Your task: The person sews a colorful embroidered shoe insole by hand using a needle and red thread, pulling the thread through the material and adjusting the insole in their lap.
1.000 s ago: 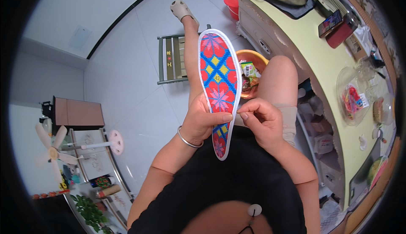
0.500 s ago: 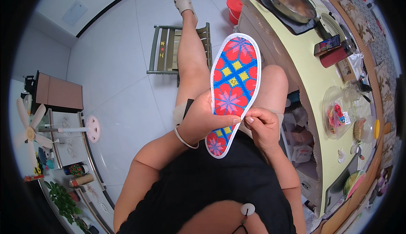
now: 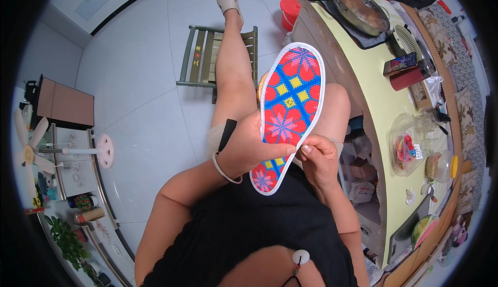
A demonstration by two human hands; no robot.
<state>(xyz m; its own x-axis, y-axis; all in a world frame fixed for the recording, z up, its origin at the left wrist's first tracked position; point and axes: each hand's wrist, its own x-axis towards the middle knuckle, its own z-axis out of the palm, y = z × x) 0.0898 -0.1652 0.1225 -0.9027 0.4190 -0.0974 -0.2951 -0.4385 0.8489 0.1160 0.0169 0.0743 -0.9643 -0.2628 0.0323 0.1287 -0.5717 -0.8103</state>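
An embroidered insole [image 3: 290, 92] with red flowers, blue bands, yellow squares and a white rim is held tilted above my lap. Around its narrow middle my left hand [image 3: 248, 143] is closed, thumb across the patterned face and fingers mostly behind. My right hand [image 3: 320, 165] touches the insole's right rim in a pinch, its thumb tip close to my left thumb. Whatever lies between the right fingertips is too small or hidden to make out.
To the right runs a pale yellow table [image 3: 371, 79] with a lidded pan [image 3: 363, 9], a phone [image 3: 400, 64] and a clear plastic container [image 3: 407, 144]. My leg rests on a folding stool [image 3: 194, 61]. A red bucket [image 3: 289, 12] stands beyond; a fan [image 3: 31, 157] is at the left.
The insole has tilted slightly, its top shifting a little right. My hands keep the same hold, and the whole view has shifted slightly.
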